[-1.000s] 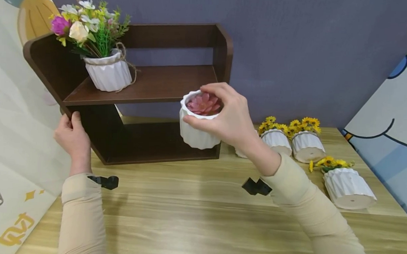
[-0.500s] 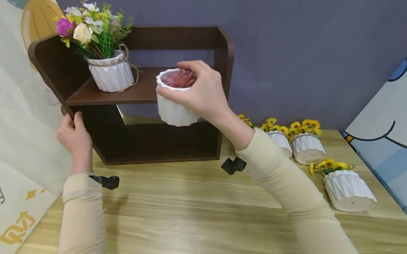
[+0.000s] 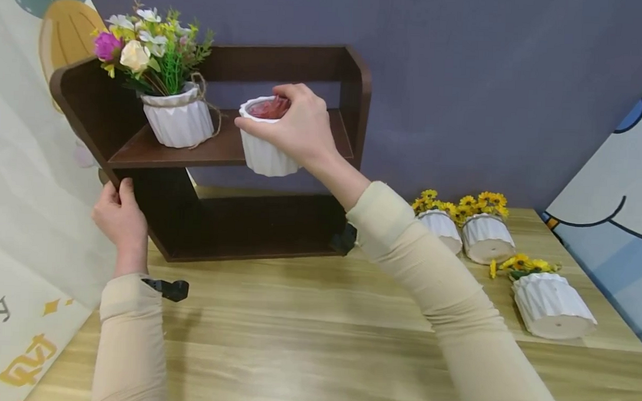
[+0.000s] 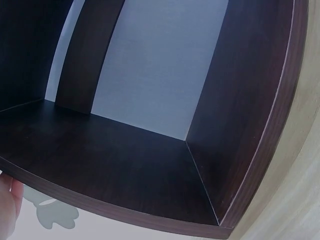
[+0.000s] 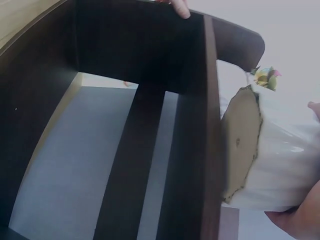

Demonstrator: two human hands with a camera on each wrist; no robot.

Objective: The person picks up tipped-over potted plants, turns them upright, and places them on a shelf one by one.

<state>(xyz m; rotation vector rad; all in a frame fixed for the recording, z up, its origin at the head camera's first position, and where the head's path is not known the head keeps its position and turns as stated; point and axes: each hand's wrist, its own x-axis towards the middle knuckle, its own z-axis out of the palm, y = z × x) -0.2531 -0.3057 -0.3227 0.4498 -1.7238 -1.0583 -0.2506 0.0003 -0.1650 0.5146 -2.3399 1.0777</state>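
My right hand (image 3: 307, 126) grips a white fluted pot (image 3: 264, 151) by its rim, thumb in front and fingers behind. Inside the pot sits a pink succulent (image 3: 270, 108), partly covered by the hand. The pot overlaps the upper board of a dark brown shelf (image 3: 221, 156); in the right wrist view its tan base (image 5: 242, 145) is close to that board's front edge. With my left hand (image 3: 121, 217) I hold the front edge of the shelf's left side panel. A white pot of mixed flowers (image 3: 177, 122), tied with twine, stands at the upper board's left end.
Two white pots with yellow flowers (image 3: 486, 236) lie tipped over at the back right of the wooden table (image 3: 295, 329). Another such pot (image 3: 553, 306) lies nearer the front. A purple-grey wall (image 3: 462, 99) rises behind the shelf.
My right hand has carried the succulent pot left and up, from the shelf's right side to over the upper board. The left hand keeps its hold on the side panel.
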